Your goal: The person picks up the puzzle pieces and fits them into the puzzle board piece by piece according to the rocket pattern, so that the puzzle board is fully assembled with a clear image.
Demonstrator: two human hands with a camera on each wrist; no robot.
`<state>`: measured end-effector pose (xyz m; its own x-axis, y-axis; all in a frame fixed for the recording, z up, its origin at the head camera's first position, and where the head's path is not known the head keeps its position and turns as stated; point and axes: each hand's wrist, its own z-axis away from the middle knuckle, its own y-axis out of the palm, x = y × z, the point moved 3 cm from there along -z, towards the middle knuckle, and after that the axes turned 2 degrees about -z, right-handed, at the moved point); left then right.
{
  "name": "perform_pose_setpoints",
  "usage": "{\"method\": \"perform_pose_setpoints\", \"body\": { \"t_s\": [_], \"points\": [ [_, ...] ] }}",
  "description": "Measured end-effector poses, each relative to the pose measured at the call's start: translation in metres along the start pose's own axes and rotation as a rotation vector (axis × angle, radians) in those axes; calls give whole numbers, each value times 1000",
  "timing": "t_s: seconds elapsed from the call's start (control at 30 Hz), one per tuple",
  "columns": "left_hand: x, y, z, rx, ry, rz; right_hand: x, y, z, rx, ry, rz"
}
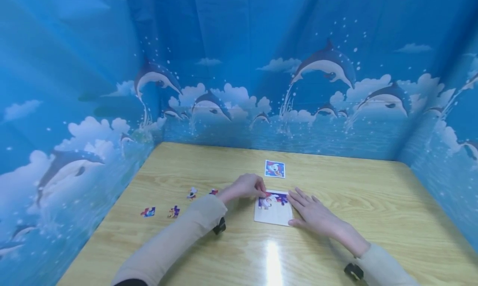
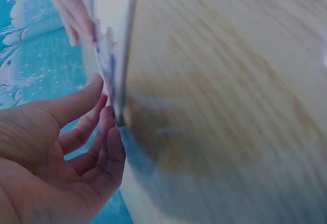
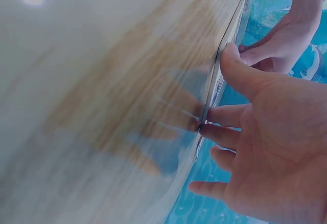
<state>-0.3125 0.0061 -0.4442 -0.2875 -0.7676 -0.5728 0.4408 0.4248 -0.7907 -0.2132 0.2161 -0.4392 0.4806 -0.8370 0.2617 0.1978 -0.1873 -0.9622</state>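
While your spread right hand (image 1: 313, 214) braces the board (image 1: 271, 218), your narrowed left hand (image 1: 248, 185), hold unclear, seemingly fits puzzle pieces (image 1: 265, 203); next, press gently.

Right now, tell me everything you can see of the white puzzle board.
The white puzzle board is thin, flat and roughly square; its material is unclear. It lies on the wood-look table, nearer the person than a small picture card. Colorful puzzle pieces cover part of its far half; its near part is bare. The right hand touches its right edge, and the left hand has its fingertips at the far left corner.
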Motion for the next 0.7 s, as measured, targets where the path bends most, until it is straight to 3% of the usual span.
{"method": "perform_pose_setpoints", "body": {
  "t_s": [0.13, 0.37, 0.5, 0.7],
  "points": [
    [2, 4, -5, -39, -14, 9, 0, 0, 0, 0, -1, -9],
    [2, 5, -8, -35, -40, 23, -2, 0, 2, -38, -29, -22],
    [2, 2, -4, -24, -2, 11, -1, -1, 3, -44, -53, -14],
    [-1, 1, 11, -5, 103, -21, -1, -1, 3, -32, -47, -18]
  ]
}}
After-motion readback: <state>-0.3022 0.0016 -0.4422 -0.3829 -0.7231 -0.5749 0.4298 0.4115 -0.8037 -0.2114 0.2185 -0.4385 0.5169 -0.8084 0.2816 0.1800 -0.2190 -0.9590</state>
